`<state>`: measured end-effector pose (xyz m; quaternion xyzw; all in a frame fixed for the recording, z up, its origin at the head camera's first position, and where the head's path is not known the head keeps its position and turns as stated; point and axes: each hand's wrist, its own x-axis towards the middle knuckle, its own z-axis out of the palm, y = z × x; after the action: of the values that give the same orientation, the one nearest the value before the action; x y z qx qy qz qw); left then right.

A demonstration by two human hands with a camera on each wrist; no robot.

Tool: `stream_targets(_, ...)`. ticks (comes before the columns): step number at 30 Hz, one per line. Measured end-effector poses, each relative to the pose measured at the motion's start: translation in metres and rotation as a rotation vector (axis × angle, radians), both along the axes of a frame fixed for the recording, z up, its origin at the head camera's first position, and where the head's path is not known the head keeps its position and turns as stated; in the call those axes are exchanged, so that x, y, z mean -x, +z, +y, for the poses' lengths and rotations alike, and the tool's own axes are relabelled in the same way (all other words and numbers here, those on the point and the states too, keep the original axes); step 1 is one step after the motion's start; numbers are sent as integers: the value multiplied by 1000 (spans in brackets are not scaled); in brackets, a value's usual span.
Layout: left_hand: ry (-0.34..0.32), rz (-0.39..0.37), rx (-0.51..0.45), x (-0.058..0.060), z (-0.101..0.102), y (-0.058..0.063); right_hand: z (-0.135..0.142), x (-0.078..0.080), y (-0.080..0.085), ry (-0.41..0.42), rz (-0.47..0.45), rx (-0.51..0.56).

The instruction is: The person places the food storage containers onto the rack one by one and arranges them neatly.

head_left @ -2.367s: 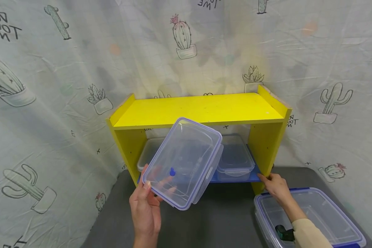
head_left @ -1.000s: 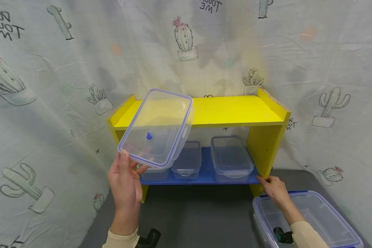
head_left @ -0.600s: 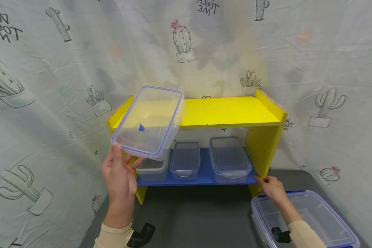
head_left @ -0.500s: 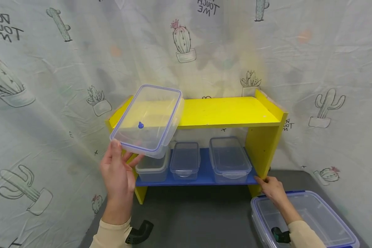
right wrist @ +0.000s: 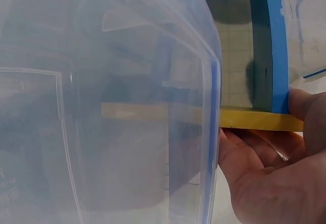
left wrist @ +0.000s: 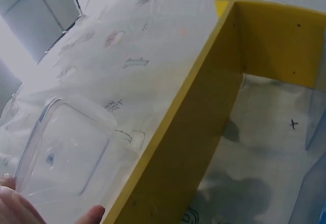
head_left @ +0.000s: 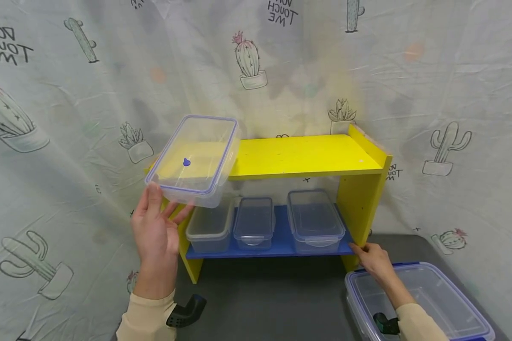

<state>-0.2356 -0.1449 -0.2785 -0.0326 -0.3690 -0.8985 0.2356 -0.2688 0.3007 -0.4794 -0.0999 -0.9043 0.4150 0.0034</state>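
Note:
My left hand (head_left: 155, 237) holds a clear lidded food container (head_left: 196, 147) by its near left corner, thumb on the lid's rim and fingers underneath. The lid has a blue seal and a small blue plug. Tilted, the container hangs over the left end of a yellow shelf unit's top board (head_left: 298, 154); in the left wrist view the container (left wrist: 76, 152) is beside the yellow board. My right hand (head_left: 375, 260) grips the unit's right side panel (head_left: 362, 208) by the blue lower shelf's corner, thumb on the blue edge and fingers behind the yellow panel (right wrist: 260, 119).
On the blue shelf (head_left: 281, 237) stand three clear containers: left (head_left: 211, 225), middle (head_left: 254, 222) and right (head_left: 315, 218). A large clear box (head_left: 435, 293) with blue trim lies on the grey table (head_left: 256, 298) under my right forearm. A cactus-print curtain (head_left: 187, 71) hangs behind.
My left hand has carried the container up and left, from in front of the lower shelf to over the top board's left end. My right hand stays on the side panel.

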Motion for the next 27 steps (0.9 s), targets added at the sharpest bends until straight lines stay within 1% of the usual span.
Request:
stream_targets(5, -63, -29, -34, 3, 2, 6, 2, -2, 2, -6, 0, -2)
stream_targets(7, -69, -30, -44, 3, 3, 8, 3, -3, 2, -7, -2, -2)
stream_targets(11, -72, -6, -48, 3, 5, 11, 3, -1, 1, 2, -1, 0)
stream_targets(13, -77, 9, -36, 3, 6, 11, 3, 0, 1, 4, -2, -1)
stream_targets(15, -70, 20, -3, 2, 7, 9, 3, 0, 0, 2, -3, -2)
stream_targets(17, -41, 36, 57, 2, 9, 7, 3, 1, 0, 2, 0, -3)
stream_targets(19, 21, 50, 132, 1, 11, 4, 2, 1, 0, 0, 0, -3)
stream_targets(20, 66, 57, 182, 1, 12, 2, 2, 1, 0, 0, -1, -1)
stream_targets(21, 125, 65, 239, 0, 14, 1, 2, 1, 1, 1, -2, 0)
stream_targets(23, 298, 88, 418, -2, 15, -1, 1, 1, 1, 5, -2, 3)
stream_targets(25, 515, 141, 625, -2, 16, 0, 0, 1, 1, 5, -4, 5)
stream_targets(27, 737, 220, 830, -1, 16, 3, 0, 1, 0, 9, 1, 4)
